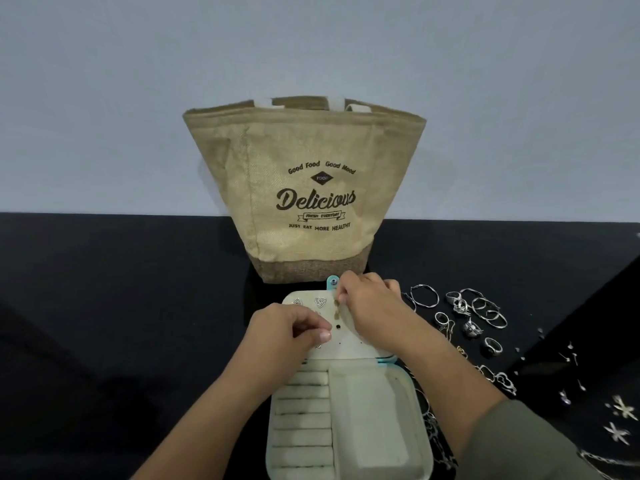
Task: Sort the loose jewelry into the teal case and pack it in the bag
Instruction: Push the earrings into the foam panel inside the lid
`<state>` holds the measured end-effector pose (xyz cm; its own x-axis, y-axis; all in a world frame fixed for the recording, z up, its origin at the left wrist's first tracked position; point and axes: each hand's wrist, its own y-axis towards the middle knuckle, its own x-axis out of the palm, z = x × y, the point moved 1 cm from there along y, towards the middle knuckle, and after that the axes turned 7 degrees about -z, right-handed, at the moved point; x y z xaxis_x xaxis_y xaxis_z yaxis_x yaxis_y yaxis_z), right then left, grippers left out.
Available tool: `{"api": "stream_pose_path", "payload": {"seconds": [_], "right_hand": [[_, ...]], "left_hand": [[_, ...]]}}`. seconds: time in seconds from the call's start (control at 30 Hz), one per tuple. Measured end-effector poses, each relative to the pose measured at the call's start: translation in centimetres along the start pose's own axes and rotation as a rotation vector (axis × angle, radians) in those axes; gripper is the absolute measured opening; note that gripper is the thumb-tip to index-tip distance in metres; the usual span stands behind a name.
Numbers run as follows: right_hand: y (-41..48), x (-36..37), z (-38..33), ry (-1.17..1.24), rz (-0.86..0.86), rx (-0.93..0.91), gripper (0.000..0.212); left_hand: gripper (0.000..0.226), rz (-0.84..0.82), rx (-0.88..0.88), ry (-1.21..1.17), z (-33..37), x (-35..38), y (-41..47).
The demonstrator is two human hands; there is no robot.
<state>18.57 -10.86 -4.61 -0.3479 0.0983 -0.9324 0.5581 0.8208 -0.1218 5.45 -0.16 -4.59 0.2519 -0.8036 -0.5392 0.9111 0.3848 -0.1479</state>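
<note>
- Two halves of the teal case (420,427) lie open on the black cloth (138,306). The near half holds padded ring rolls (301,410) on the left and a bare tray on the right. It looks like a light, rigid shell, so I would lift it by its outer edges once it is closed.
- Just beyond, the left hand (287,327) rests on the left side of the earring panel (353,344) with its fingers curled in and thumb against forefinger. I cannot tell whether it pinches anything or only steadies the panel.
- The right hand (370,306) is further back. Thumb and forefinger are closed in a fine pinch on a gold-toned earring (336,311), which hangs against the panel's holes.
- That earring is probably tiny, almost weightless and slick (easy to drop and lose on dark cloth). It is best held by its body, so the post stays free to go into a hole.
- Two triangular studs (320,302) already sit in the panel's far left corner.
- To the right of the case, the loose jewelry (467,317) is scattered on the cloth as rings, hoops and thin chains. The rings are stiff and easy to pinch, but the chains are limp and likely to tangle, so I would lift them one at a time.
- Farthest back, the bag (304,188) stands upright with its mouth open, just behind the case's snap tab (332,281). Its woven cloth is soft and may give when the case goes in.
</note>
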Motion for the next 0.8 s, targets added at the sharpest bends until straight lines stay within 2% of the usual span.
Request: {"api": "stream_pose_path", "payload": {"seconds": [0.2, 0.47, 0.8], "right_hand": [[-0.7, -0.6, -0.2, 0.073, 0.070, -0.035, 0.016], [-1.4, -1.7, -0.5, 0.148, 0.164, -0.086, 0.012], [-1.7, -1.7, -0.3, 0.176, 0.169, -0.096, 0.015]], "left_hand": [[0.006, -0.082, 0.043, 0.138, 0.7, 1.0, -0.5], [0.011, -0.025, 0.048, 0.263, 1.9, 1.9, -0.9], [0.030, 0.028, 0.007, 0.203, 2.4, 2.2, -1.0]]}}
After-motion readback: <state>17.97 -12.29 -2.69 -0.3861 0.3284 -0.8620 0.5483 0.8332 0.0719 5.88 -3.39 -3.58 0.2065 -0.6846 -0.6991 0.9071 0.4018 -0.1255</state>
